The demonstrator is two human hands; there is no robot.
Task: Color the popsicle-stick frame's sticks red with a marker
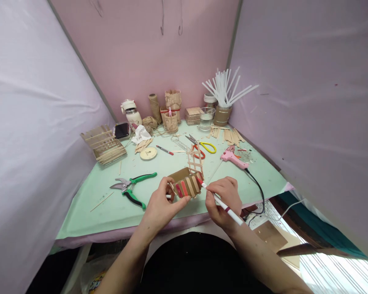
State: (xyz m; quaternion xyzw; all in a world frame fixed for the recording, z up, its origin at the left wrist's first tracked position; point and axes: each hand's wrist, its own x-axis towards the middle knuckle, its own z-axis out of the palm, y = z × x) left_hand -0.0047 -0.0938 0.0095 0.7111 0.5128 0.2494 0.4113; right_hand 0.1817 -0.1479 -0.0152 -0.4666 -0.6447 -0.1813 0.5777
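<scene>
Craft-stick box (179,175), held up near the front edge of the green-covered table (79,220), between both hands. Slatted stick tray (106,143) sits at the table's left side. Left hand (161,203) pinches the box's left end, thumb along the lower front, fingers behind; a short white piece (168,196) pokes out by its fingers, likely a marker cap. Right hand (223,200) pinches a white marker (228,210) between thumb and fingers, red tip at the box's right end. Green-handled pruning shears (142,178) lie left of the box; pink glue gun (236,161) right, cord running off the edge. Lattice frame (195,163) stands up at the box's back right. Front face, by slat: dark-red slat (178,190) at left, coral slat (184,188) next, then bare slats (191,187) in the middle. Rightmost one shows some red near the tip; extent unclear. Box and lattice look assembled; front colouring looks partial, middle slats uncoloured. Other sides can't be judged.
</scene>
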